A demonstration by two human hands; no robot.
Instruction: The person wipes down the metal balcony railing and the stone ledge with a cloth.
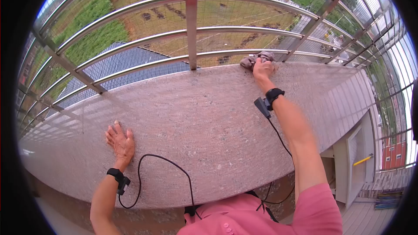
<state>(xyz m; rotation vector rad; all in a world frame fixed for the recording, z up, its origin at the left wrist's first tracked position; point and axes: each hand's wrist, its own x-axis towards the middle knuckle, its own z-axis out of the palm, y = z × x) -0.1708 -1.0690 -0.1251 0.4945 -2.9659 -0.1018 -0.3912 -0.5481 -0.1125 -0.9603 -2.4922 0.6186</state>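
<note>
My right hand [264,68] is closed on a crumpled brownish-grey cloth [249,62] at the far edge of a pinkish speckled stone countertop [191,126]. The cloth lies close to the bottom rail of the metal railing. My left hand [120,142] rests flat on the left part of the countertop, fingers spread, holding nothing. Black bands with small devices sit on both wrists, and a black cable [180,169] loops from the left one across the stone towards my body.
A metal railing [191,26] with bars and wire mesh lines the far side. Below it, outside, lie a dark roof [126,69] and a field. To the right stands an open cabinet door [355,156] with a yellow handle [362,160].
</note>
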